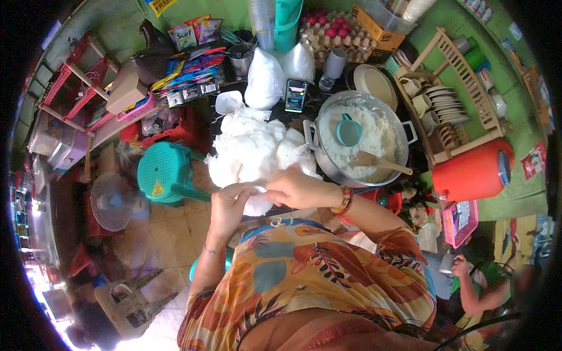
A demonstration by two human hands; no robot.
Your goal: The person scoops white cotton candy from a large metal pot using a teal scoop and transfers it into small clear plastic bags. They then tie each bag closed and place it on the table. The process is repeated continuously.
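My left hand and my right hand meet at the top of a small filled plastic bag, pinching it between their fingers. Just beyond them lies a heap of white filled plastic bags. To the right stands a large metal pot of cooked white rice, with a teal plastic cup and a wooden paddle in it. A white scoop or small bowl is behind the heap, near a propped phone.
A teal stool stands at the left. Behind the heap are tall rolls of clear bags and egg trays. A wooden dish rack and a red-orange water jug are at the right. Another person holds a mug at lower right.
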